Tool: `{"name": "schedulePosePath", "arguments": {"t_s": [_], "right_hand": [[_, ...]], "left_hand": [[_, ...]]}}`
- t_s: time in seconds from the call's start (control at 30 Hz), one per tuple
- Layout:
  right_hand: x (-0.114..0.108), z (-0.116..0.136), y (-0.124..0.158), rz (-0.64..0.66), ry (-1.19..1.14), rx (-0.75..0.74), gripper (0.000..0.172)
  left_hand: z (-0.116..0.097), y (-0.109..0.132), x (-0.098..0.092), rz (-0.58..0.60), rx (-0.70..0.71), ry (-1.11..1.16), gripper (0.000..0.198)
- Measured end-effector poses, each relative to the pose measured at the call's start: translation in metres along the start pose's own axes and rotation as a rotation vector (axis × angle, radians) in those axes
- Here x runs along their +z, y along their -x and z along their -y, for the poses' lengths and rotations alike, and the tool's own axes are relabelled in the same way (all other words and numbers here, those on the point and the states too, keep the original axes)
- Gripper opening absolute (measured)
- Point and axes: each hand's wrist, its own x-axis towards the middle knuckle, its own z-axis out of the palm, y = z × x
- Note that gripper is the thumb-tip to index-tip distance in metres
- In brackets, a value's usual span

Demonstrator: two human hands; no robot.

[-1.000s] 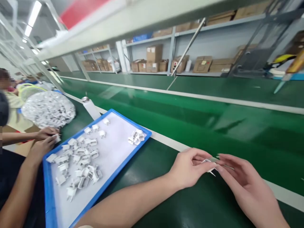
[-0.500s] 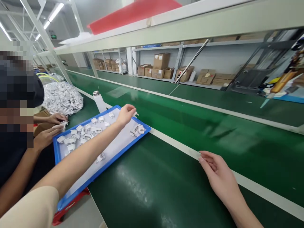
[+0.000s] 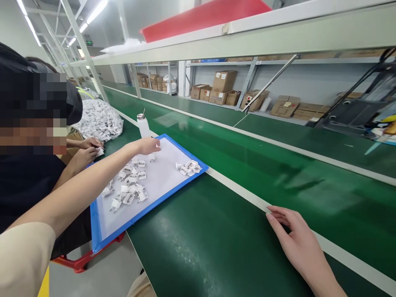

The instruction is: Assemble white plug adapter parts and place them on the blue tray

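Head view shows the right hand hovering over the green surface, its grip leaving a narrow gap between thumb and fingers, while white two-pin plug casings are lying in a loose pile inside the blue-rimmed tray and a smaller cluster is sitting in its right corner. Above the tray's far part, the left hand is curling its fingers, though I cannot tell whether that grip is holding a casing; beyond, a white bottle is standing near a clear bag of white pieces.
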Motion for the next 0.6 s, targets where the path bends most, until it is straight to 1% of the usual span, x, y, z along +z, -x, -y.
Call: {"name": "schedulePosePath", "arguments": {"t_s": [0.07,0.13,0.2,0.3,0.37,0.47,0.6], "right_hand": [[-0.001,0.002,-0.001,0.012,0.017,0.011,0.060],[-0.002,0.004,-0.001,0.017,0.025,0.012,0.060],[-0.003,0.003,-0.002,0.015,0.023,0.008,0.059],[-0.003,0.002,-0.002,0.007,0.023,0.007,0.057],[-0.003,0.003,-0.001,0.000,0.031,0.004,0.055],[-0.002,0.005,0.000,0.003,0.058,0.003,0.051],[-0.001,0.001,-0.002,0.017,0.104,-0.003,0.050]], "left_hand": [[0.013,0.009,0.000,0.037,-0.032,-0.106,0.076],[0.020,0.013,0.008,0.045,-0.035,-0.184,0.098],[0.023,0.012,0.018,0.032,-0.020,-0.228,0.109],[0.024,-0.001,0.030,0.031,-0.005,-0.245,0.108],[0.026,-0.013,0.032,0.043,-0.008,-0.248,0.105],[0.034,-0.026,0.027,0.062,-0.004,-0.241,0.100],[0.053,-0.030,0.018,0.074,0.044,-0.179,0.102]]}}
